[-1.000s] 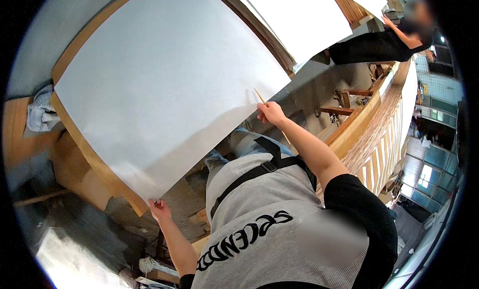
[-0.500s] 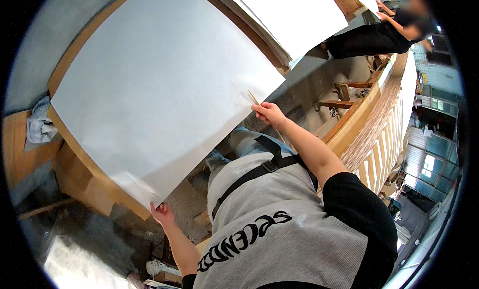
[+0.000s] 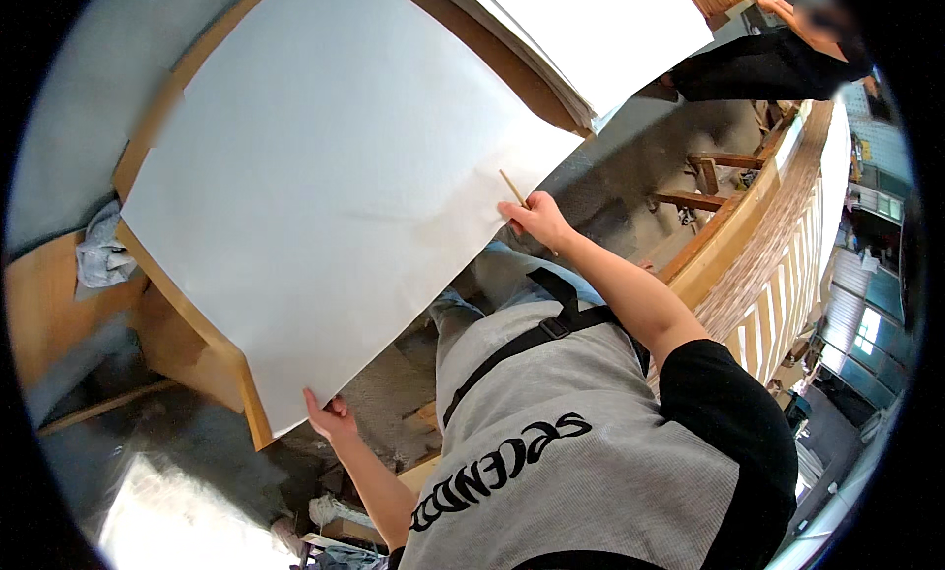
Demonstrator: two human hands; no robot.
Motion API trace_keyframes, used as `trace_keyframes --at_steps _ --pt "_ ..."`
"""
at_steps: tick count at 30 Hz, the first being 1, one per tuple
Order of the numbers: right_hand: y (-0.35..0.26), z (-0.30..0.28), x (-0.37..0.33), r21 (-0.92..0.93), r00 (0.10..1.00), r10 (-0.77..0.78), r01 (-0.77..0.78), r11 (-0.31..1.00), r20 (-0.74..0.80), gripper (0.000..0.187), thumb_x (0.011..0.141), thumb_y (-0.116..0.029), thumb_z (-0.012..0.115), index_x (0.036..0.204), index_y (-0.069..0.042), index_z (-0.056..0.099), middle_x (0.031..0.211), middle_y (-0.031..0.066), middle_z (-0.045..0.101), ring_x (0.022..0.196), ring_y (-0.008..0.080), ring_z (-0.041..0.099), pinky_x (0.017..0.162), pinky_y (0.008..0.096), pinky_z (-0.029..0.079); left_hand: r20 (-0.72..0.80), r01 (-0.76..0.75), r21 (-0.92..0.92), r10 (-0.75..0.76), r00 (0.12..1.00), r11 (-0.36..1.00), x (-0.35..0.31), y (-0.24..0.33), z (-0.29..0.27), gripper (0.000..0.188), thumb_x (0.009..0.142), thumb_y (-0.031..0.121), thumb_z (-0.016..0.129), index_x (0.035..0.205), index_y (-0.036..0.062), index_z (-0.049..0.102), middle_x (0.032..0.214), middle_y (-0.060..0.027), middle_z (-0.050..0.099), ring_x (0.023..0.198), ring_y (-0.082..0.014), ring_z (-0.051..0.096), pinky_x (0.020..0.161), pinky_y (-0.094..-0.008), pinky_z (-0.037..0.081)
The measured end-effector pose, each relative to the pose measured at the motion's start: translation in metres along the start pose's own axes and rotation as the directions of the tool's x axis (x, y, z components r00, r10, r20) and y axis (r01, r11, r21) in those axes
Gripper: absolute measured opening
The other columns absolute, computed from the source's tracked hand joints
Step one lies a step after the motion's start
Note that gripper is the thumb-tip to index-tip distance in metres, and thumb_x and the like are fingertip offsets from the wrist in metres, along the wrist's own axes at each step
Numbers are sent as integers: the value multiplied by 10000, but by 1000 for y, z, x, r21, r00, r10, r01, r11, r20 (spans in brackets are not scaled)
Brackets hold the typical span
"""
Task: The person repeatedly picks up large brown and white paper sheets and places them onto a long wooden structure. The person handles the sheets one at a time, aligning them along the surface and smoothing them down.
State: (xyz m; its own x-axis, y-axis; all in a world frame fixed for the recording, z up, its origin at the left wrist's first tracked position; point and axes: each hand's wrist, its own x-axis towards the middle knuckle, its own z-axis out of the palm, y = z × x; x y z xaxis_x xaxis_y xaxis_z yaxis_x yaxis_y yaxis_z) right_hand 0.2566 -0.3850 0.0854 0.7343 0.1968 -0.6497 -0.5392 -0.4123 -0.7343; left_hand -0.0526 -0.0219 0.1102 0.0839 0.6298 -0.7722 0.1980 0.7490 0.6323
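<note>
A large white sheet (image 3: 325,176) that looks like paper covers a brown-edged board or table (image 3: 182,299) in front of me. At the sheet's near left, close to its corner, my left hand (image 3: 333,420) pinches the near edge, thumb and fingers closed on it. My right hand (image 3: 536,221) is closed around a thin wooden stick (image 3: 511,186), which slants up over the sheet. Its fingers also meet the near edge toward the right corner. The sheet bows gently between the hands.
A stack of white sheets (image 3: 591,38) lies beyond to the right. Another person (image 3: 778,58) in dark clothes stands at the far right, near long racks of wooden strips (image 3: 758,216). A crumpled grey cloth (image 3: 103,250) rests at the left on a wooden panel (image 3: 49,304).
The sheet's near left corner has spread flatter, and my left hand now sits farther along the edge from it. My right hand still holds the stick. The whole view has shifted slightly.
</note>
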Motion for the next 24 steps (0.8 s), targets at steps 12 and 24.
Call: trace_keyframes --at_steps 12,24 --pt "-120 -60 -16 341 986 -129 86 936 105 227 809 -158 475 821 60 538 689 138 610 550 193 603 530 297 496 133 -725 -147 739 660 673 -123 235 185 490 791 243 548 1187 -22 432 1138 -172 490 981 -300 506 851 -367 411" --pt "-46 -101 -298 596 771 -230 613 518 -594 113 763 -141 476 745 -34 508 780 113 623 594 149 626 354 208 233 879 -548 -477 385 -282 687 -313 173 410 521 790 275 525 1205 -13 395 1206 -220 397 1093 -337 389 939 -404 331"
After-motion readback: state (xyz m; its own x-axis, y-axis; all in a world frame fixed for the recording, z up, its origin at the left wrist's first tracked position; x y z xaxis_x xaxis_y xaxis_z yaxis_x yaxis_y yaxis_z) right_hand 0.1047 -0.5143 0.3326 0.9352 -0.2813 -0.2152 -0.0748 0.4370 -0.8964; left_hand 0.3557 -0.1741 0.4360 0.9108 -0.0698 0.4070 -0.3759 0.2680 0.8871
